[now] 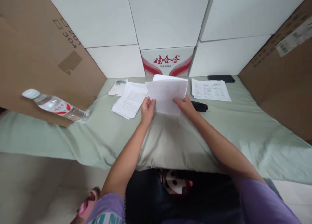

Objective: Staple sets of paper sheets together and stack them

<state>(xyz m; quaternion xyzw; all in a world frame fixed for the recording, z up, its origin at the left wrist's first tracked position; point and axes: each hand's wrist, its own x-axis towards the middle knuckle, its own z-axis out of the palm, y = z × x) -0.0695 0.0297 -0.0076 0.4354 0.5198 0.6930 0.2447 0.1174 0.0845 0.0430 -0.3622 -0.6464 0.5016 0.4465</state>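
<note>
In the middle of the head view, both my hands hold a few sheets of white paper [168, 95] up off the cloth, seen from their blank side. My left hand [147, 110] pinches the lower left edge, thumb on top. My right hand [184, 105] grips the right edge, its thumb across the near face. Just left of my left hand lies a stack of printed sheets [129, 100]. By my right hand rests a long black object [200, 106], probably a stapler, partly hidden by the hand. Behind it is another pile of printed sheets [210, 89].
A light green cloth [243, 133] covers the table. A white packet with small dark bits [118, 87] lies back left, a black phone [221, 78] back right. A water bottle [57, 106] leans at left. Cardboard panels [31, 55] and stacked white boxes [168, 19] surround the surface.
</note>
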